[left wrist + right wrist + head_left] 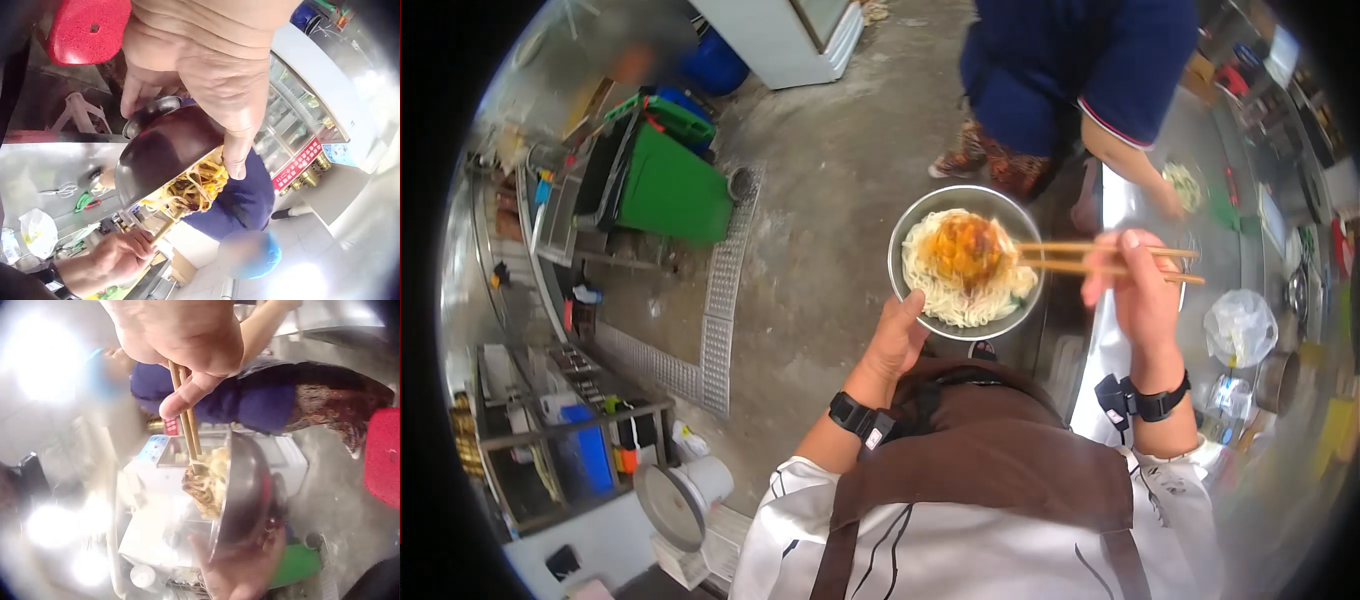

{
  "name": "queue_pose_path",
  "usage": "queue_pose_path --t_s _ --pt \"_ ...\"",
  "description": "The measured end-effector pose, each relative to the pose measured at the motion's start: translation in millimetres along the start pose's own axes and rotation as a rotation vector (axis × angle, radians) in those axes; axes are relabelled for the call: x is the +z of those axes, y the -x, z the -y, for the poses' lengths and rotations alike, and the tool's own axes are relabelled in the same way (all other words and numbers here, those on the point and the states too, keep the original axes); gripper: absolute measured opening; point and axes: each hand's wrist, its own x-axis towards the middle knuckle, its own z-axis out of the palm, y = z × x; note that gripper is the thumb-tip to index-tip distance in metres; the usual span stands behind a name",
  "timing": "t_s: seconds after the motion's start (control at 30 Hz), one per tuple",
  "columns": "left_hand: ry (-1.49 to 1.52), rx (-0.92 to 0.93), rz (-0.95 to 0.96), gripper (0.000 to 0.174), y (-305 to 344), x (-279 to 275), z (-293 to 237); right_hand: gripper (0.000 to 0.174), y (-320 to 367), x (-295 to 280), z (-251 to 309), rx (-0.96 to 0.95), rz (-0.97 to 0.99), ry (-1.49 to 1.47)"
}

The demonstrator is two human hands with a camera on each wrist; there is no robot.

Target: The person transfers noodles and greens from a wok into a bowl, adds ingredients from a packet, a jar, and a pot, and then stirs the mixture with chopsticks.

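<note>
My left hand holds a metal bowl at waist height, its thumb over the near-left rim. Pale noodles fill the bowl, topped by an orange-brown sauce. With curled fingers, my right hand grips a pair of wooden chopsticks, whose tips reach into the food from the right. Seen from the left wrist, the left fingers spread round the dark underside of the bowl. The right wrist view has the chopsticks pointing down into sauce-streaked noodles.
Someone in dark blue clothes stands ahead, one arm over the metal worktop on the right. A bunched clear plastic bag lies on that worktop. To the left are a green bin and a floor grating.
</note>
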Motion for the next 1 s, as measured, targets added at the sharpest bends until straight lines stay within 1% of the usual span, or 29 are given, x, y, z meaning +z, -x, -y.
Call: queue_pose_path --t_s 0.1,0.2,0.23,0.27,0.33,0.4,0.47,0.5,0.53,0.6,0.67,0.73,0.87,1.0 --pt "0.089 0.065 -0.025 0.074 3 -23 -23 0.027 -22 65 28 0.015 0.189 0.281" --pt "0.148 0.161 -0.064 0.073 3 -56 -55 0.026 -52 107 45 -0.055 0.216 0.356" --pt "0.161 0.18 -0.078 0.072 3 -73 -65 0.026 -59 122 49 -0.093 0.185 0.405" --pt "0.173 0.196 -0.093 0.072 5 -89 -78 0.026 -68 133 44 -0.145 0.194 0.383" --pt "0.147 0.208 -0.109 0.07 6 -115 -110 0.027 -90 160 26 -0.094 0.212 0.345" --pt "0.098 0.23 -0.128 0.067 11 -143 -145 0.026 -112 192 -16 0.094 0.164 0.376" --pt "0.029 0.241 -0.159 0.064 14 -169 -176 0.028 -136 222 -82 0.235 0.258 0.185" --pt "0.019 0.247 -0.181 0.063 15 -181 -189 0.029 -142 241 -107 0.315 0.21 0.072" --pt "0.003 0.238 -0.21 0.062 12 -188 -206 0.028 -155 247 -131 0.338 0.209 -0.069" --pt "-0.028 0.246 -0.248 0.061 10 -212 -235 0.028 -166 278 -154 0.424 0.065 -0.165" --pt "-0.039 0.253 -0.286 0.06 8 -234 -257 0.029 -178 301 -165 0.418 0.066 -0.215" --pt "-0.003 0.312 -0.274 0.061 2 -251 -275 0.029 -197 322 -164 0.385 0.073 -0.234" --pt "0.047 0.385 -0.225 0.062 -19 -271 -308 0.03 -240 365 -148 0.3 0.088 -0.23" --pt "0.017 0.392 -0.235 0.066 -58 -300 -344 0.03 -297 404 -137 0.201 0.145 -0.28"
